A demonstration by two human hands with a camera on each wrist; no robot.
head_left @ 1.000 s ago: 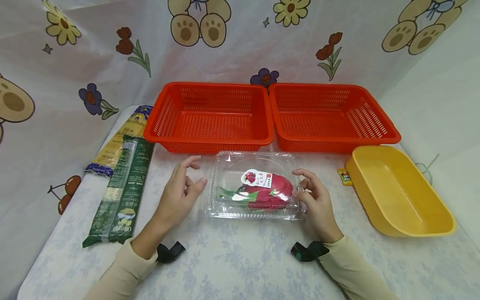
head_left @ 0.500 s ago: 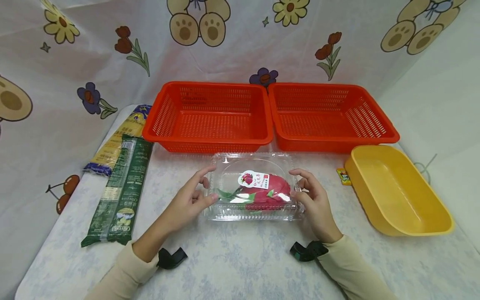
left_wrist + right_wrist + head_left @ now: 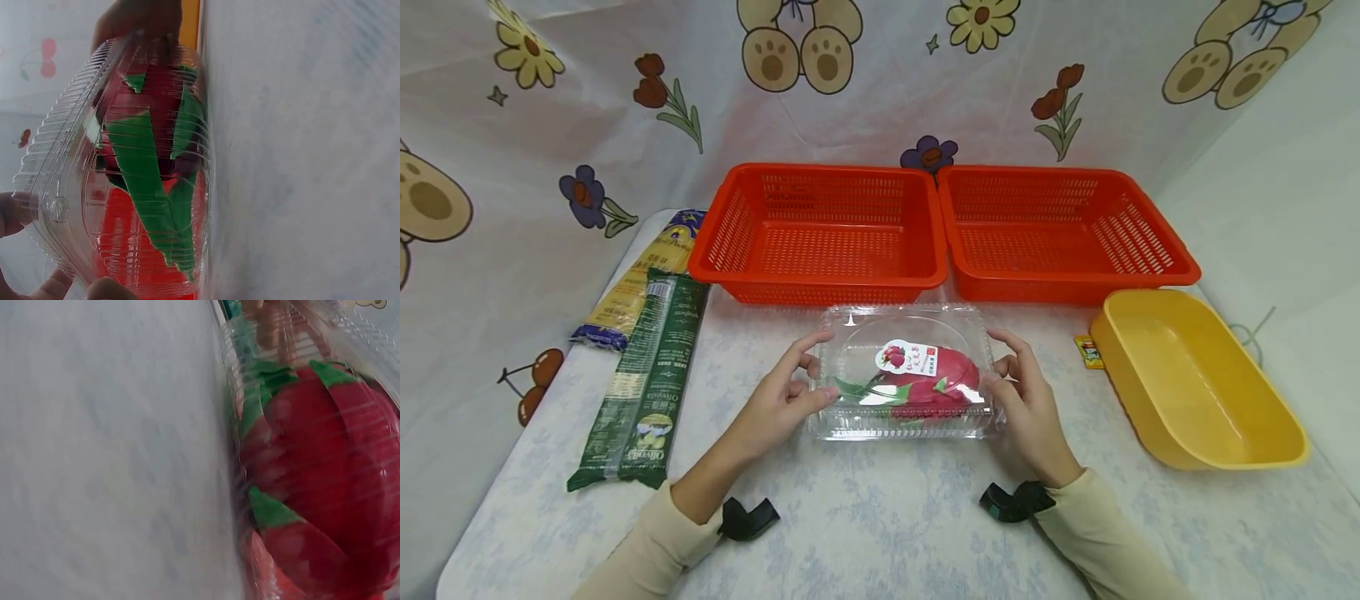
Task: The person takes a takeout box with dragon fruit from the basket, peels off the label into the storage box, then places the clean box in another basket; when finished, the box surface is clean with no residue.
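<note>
1. Squarely, a clear plastic container is sitting on a pale, blue-patterned table, just in front of the left red basket; a red dragon fruit with green tips is lying inside, showing beneath a white label.
2. A person's left hand is gripping the container's left side, its thumb pressing nearer the wearer than the forefinger; the right hand is holding the opposite side, fingers bending; the two hands are lying apart, the container filling the space between them.
3. Beyond, the right red basket is standing beside its twin, the rims meeting; a yellow tub is resting to the right, a small yellow packet lying just beside it.
4. At left, a long green packet is overlapping a yellow-and-blue packet; behind everything, a cartoon-printed cloth is hanging.
</note>
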